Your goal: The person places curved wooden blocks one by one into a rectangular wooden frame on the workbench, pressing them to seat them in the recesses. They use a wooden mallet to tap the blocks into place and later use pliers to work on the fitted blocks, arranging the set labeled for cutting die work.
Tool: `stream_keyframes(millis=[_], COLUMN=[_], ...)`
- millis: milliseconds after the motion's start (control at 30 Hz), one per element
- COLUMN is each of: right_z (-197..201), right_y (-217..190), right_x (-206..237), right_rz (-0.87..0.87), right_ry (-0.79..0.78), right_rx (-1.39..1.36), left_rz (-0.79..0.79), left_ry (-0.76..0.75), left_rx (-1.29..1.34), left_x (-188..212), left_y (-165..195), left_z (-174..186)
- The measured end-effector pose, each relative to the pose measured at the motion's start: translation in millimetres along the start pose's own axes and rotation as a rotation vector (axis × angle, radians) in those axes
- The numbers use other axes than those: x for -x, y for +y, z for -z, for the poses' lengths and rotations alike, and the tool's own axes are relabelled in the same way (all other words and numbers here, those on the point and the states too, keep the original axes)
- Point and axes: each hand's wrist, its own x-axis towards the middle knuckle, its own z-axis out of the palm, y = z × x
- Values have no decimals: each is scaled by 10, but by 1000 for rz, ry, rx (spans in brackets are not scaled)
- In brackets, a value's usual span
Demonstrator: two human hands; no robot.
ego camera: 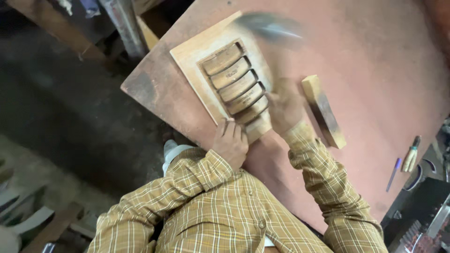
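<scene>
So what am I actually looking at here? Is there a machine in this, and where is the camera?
There is no machine, just a person working with two bare hands. The single picture comes from a camera worn on the person's head, looking down, so you see checked yellow sleeves and the hands below.

The surface is a reddish-brown worktable. On it lies a pale wooden panel with a row of curved slats carved into its middle. The left hand presses on the panel's near edge. The right hand is blurred with motion, and a blurred dark tool shows beyond it; whether the hand grips it I cannot tell.

To the right lies a loose wooden block, apart from the panel. Near the table's right edge are a blue pen and a small green-handled tool.
</scene>
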Motion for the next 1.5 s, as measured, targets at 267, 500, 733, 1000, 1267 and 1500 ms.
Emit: stream_keyframes(millis=[267,500,733,1000,1267,1500], right_z=[59,211,244,189,-60,-87], right_y=[23,113,103,-274,-348,-313], right_x=[-62,78,534,904,862,756], right_rz=[-314,-155,-330,-542,-430,-386], right_ry=[189,71,39,82,-98,-259], right_rx=[-569,-66,-5,-606,-535,-134], left_rz=[-3,-5,-10,54,-47,-45], left_ry=[-24,3,-25,100,-23,-54], left_rx=[-121,-26,-5,-80,-66,-67], left_x=[-28,-12,6,7,261,230], left_y=[31,19,-17,-12,49,70], left_z=[-4,-5,-53,-345,-398,-528])
